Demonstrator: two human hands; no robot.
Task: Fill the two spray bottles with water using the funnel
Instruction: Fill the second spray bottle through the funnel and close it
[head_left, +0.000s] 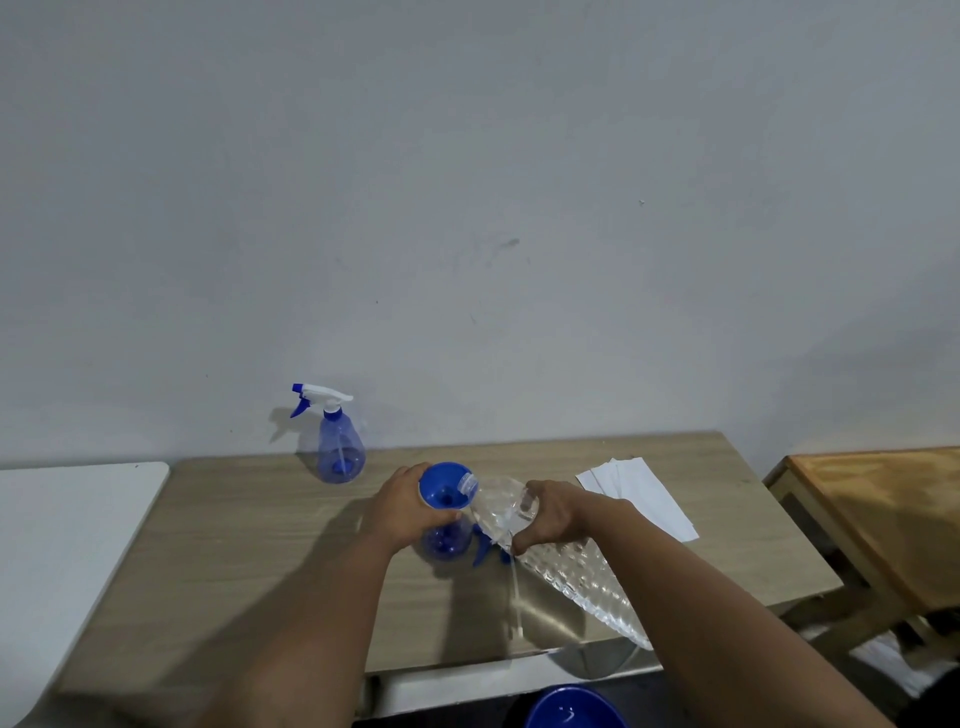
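Note:
A blue funnel (444, 487) sits in the neck of an open blue spray bottle (444, 543) at the middle of the table. My left hand (402, 506) grips the funnel and the bottle's neck. My right hand (550, 514) holds a large clear textured water bottle (566, 566), tilted with its mouth (469, 483) over the funnel's rim. The removed spray head (485, 545) with its dip tube lies behind the water bottle, partly hidden. A second blue spray bottle (338, 447), its white and blue trigger head on, stands upright at the table's back left.
The wooden table (249, 545) stands against a grey wall. White paper sheets (644, 493) lie at the back right. A white surface (67, 545) adjoins on the left, a wooden table (878, 514) on the right. A blue basin (574, 709) sits below the front edge.

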